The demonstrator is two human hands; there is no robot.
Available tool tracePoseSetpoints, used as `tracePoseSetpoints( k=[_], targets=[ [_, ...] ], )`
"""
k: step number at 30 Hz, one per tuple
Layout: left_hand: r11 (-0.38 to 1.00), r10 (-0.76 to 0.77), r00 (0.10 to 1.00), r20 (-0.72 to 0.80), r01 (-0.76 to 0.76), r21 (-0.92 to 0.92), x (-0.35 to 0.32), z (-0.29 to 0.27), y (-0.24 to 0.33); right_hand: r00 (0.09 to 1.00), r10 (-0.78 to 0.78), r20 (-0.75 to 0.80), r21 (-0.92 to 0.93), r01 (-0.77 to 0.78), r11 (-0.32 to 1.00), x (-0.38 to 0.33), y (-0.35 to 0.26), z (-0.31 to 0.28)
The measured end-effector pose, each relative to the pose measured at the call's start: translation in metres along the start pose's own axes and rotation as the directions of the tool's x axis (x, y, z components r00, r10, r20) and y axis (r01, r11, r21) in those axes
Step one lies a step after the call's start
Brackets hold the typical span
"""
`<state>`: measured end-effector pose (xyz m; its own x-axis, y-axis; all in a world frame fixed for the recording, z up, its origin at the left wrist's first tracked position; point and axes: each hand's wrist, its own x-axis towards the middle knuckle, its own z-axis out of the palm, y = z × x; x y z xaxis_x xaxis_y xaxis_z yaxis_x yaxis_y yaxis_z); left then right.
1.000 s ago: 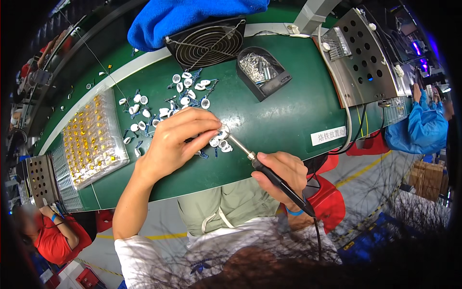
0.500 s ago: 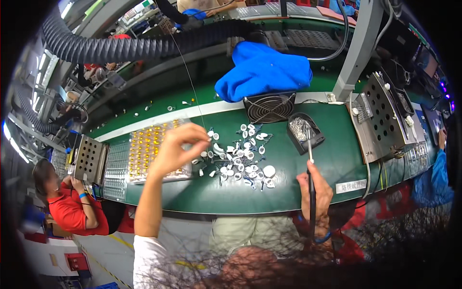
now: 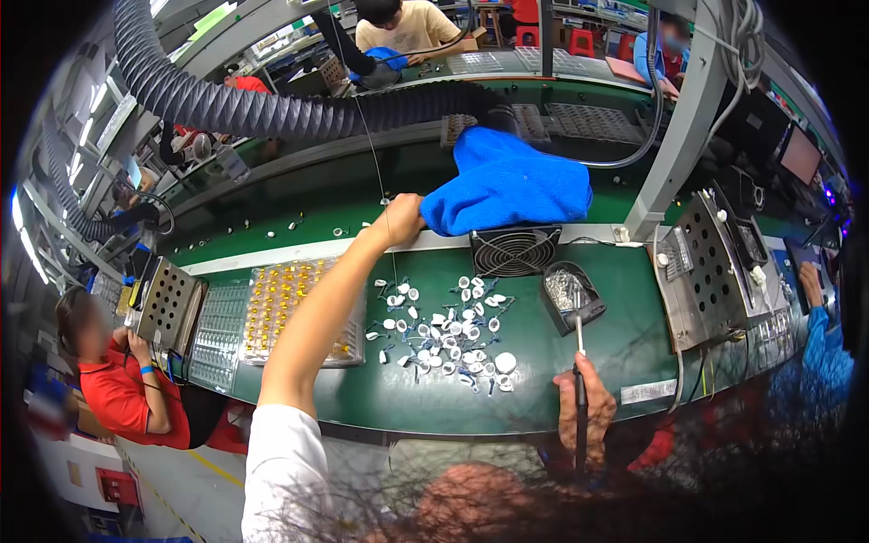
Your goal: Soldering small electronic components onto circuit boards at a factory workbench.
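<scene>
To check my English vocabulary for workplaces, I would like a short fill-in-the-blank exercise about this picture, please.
1. The left hand is beside a cloth coloured ____.
2. The soldering iron in the right hand points ____ from the person.
3. The fan stands to the ____ of the black bin.

Missing words: blue; away; left.

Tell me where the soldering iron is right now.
In the head view, the soldering iron is right of centre, held in the right hand, its tip pointing toward the black bin.
</scene>
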<state>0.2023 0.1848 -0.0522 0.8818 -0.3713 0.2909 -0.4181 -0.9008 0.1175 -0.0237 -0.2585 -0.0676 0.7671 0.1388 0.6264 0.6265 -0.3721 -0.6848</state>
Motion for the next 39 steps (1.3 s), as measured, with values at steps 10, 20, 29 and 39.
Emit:
tracePoseSetpoints(
  k=[10,20,29,39],
  targets=[
    [0.797,-0.262,0.939,0.224,0.341,-0.498,-0.032,-0.087,0.002,0.992,-0.093,-0.082,0.014,0.095,0.995,0.001,0.009,-0.003],
    [0.838,-0.521,0.853,-0.007,0.510,-0.192,-0.092,-0.076,-0.042,0.997,0.011,-0.081,0.026,-0.009,1.000,-0.011,0.011,-0.001],
    [0.769,-0.425,0.826,-0.369,0.114,-0.630,-0.144,-0.100,0.213,0.991,-0.135,-0.020,0.102,0.137,0.985,0.007,-0.019,0.002],
    [0.796,-0.181,0.947,-0.267,-0.018,-0.605,-0.119,-0.036,0.304,0.985,-0.171,0.012,-0.014,0.171,0.985,0.008,-0.023,0.024]
  ],
)
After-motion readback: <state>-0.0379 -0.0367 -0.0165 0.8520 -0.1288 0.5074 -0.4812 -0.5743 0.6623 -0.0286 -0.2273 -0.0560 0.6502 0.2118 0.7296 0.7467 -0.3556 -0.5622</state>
